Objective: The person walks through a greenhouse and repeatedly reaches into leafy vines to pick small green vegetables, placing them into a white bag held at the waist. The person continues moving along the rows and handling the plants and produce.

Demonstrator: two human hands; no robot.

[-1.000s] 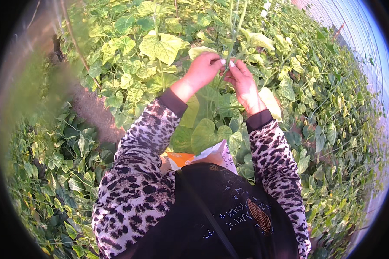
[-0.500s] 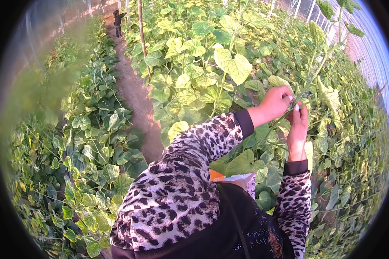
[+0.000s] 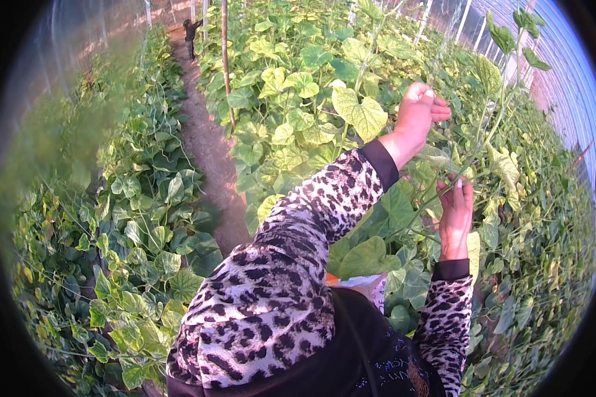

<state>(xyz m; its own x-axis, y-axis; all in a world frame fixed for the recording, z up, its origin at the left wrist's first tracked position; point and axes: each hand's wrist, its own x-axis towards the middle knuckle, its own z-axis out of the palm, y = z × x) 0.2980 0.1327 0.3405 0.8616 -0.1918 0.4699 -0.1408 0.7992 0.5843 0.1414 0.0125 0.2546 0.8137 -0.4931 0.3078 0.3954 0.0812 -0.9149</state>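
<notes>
My left hand [image 3: 414, 119] is raised above a climbing vine, thumb and forefinger pressed together and the other fingers pointing right. Whatever it may pinch is too fine to make out. Lower and to the right, my right hand [image 3: 456, 212] has its fingers curled at a green vine stem [image 3: 475, 155], which slants up to the right past the fingertips. The top of this plant carries small dark green leaves [image 3: 528, 23]. Broad yellow-green leaves hang around both hands, one large leaf [image 3: 359, 114] just left of my left hand.
A bare dirt path [image 3: 208, 155] runs between dense rows of vines. Far along it stands another person [image 3: 191, 38] in dark clothes. A wooden pole [image 3: 226, 59] rises beside the path. Curved clear sheeting [image 3: 566, 73] walls the right side. A white and orange bag [image 3: 367, 284] shows against my body.
My left hand has come away from the stem beside my right hand and moved upward. My right hand stays at the stem, slightly lower.
</notes>
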